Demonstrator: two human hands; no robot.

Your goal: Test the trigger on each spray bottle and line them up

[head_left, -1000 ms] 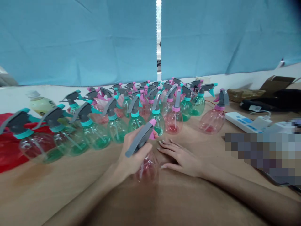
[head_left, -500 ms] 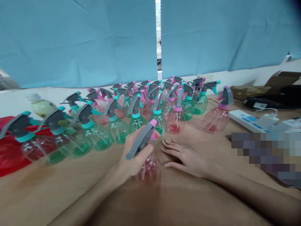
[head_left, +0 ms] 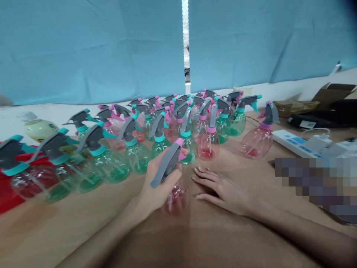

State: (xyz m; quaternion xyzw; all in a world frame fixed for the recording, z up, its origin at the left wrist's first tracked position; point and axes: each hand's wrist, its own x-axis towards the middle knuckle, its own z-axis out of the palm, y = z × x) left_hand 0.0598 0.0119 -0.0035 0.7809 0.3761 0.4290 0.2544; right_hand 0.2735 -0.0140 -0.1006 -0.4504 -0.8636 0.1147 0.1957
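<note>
Pink trigger spray bottle (head_left: pixel 176 201) appears upright on the table (head_left: pixel 106 212), the left hand (head_left: pixel 163 176) still curled around its neck; the right hand (head_left: pixel 220 188) lies flat, spread, holding nothing. Little has changed, suggesting a steady hold. Green spray bottles (head_left: pixel 137 158) crowd ahead; tabletop extends right toward the power strip (head_left: pixel 292 144).

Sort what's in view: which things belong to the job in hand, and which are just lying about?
Likely the job: pink spray bottle in the left hand; the other spray bottles.
Likely just lying about: white-capped bottle, power strip, cardboard box.
</note>
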